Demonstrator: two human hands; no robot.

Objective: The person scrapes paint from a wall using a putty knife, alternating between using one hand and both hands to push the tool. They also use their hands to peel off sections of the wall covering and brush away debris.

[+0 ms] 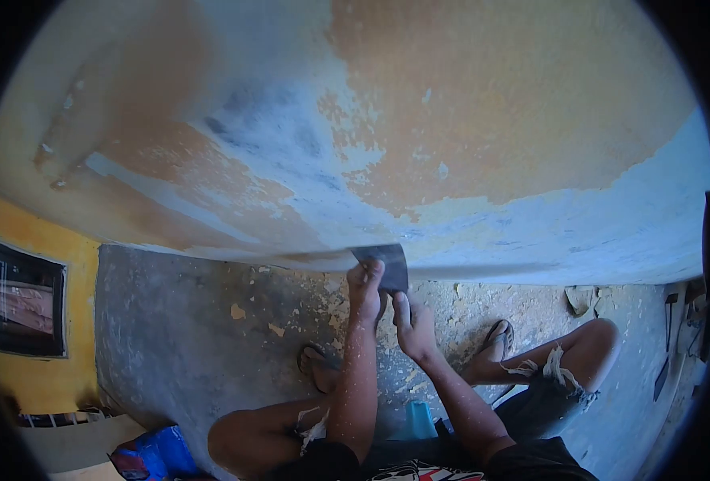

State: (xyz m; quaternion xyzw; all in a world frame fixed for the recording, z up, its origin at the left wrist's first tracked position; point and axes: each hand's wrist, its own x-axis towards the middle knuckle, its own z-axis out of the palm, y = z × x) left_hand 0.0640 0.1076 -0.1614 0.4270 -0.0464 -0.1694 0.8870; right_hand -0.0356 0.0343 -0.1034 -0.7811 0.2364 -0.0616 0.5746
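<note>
My left hand (366, 295) is closed on a dark, flat scraper (389, 266), its thumb lying over the blade's left side. At the scraper's lower right edge, my right hand (414, 326) is also closed, with one finger or thumb extended up against the blade. The scraper's top edge is right by the bottom of the wall (483, 120), which shows peeled yellowish paint and pale bare patches. Any handle is hidden by the hands. Light specks dot both forearms.
Paint flakes (276, 329) litter the grey floor (187, 321) along the wall. My sandaled feet and bent knees frame the hands. A light blue container (420, 420) stands between my legs. A blue bag (161, 454) lies at lower left, and a dark-framed opening (20, 295) is at far left.
</note>
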